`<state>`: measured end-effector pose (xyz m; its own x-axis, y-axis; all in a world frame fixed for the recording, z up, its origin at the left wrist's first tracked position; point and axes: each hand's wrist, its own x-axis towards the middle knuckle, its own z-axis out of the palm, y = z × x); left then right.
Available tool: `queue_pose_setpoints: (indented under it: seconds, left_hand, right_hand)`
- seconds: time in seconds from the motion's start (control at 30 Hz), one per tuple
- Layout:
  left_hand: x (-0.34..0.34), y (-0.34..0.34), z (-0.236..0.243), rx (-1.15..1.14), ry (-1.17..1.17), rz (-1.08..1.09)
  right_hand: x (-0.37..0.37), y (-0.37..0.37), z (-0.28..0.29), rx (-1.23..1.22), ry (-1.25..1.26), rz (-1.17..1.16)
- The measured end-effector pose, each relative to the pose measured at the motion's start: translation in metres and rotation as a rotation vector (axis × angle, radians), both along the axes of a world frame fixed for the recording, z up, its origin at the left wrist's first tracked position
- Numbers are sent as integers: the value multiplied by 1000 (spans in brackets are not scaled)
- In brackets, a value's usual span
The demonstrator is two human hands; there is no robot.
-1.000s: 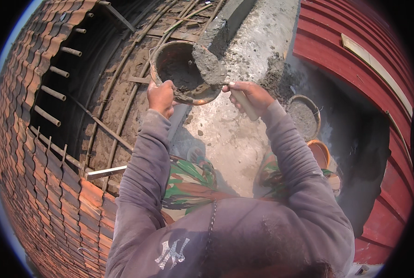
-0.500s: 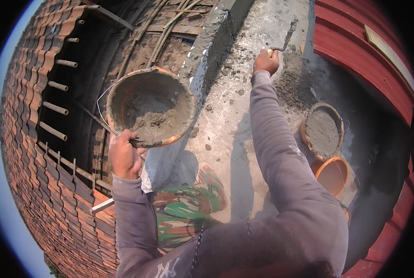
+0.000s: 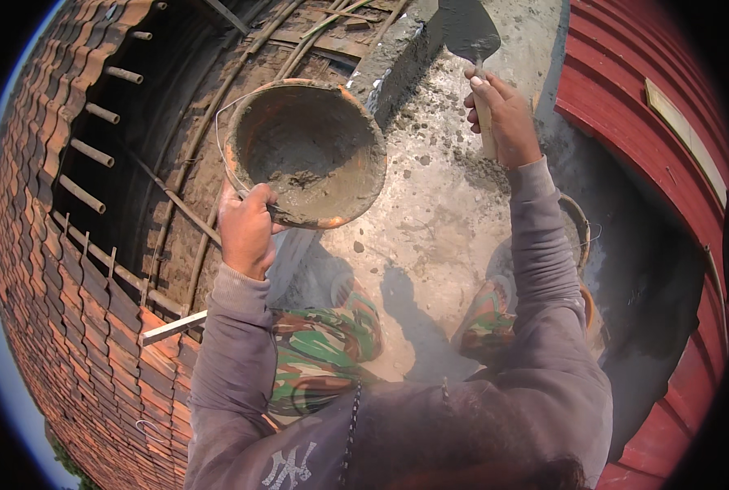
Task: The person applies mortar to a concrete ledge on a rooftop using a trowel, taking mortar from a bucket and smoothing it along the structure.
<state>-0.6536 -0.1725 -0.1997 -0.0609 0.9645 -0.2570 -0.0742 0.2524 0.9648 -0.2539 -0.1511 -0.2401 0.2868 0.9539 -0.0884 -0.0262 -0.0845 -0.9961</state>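
My left hand is closed on the near-left rim of an orange bucket caked with grey mortar, a lump of wet mortar lying in its bottom. The bucket is held up, tilted toward me, with its wire handle hanging to the left. My right hand grips the pale handle of a trowel, whose grey-coated blade points away from me above the concrete floor. Just beyond the held bucket runs a low mortar-covered ledge, with scattered mortar blobs on the concrete beside it.
Orange roof tiles line the left, beside a dark opening with pipe ends and bamboo poles. Red metal roofing is on the right. Two more buckets stand partly hidden behind my right arm. My feet are on the concrete.
A second ago the mortar-laden trowel was at the bucket. It went forward over the concrete; since then my right hand has come back somewhat, blade turned flat, and the bucket has shifted up-right.
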Motion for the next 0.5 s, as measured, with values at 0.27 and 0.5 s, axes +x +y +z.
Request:
queue_pose_setpoints:
  seconds: [0.27, 0.5]
  left_hand:
    - [42, -15, -4, 262, 78, -195]
    - [51, -22, -16, 417, 220, -294]
  right_hand:
    - [-75, -69, 61, -248, -1311, 524]
    - [-94, -65, 33, -699, -516, 800]
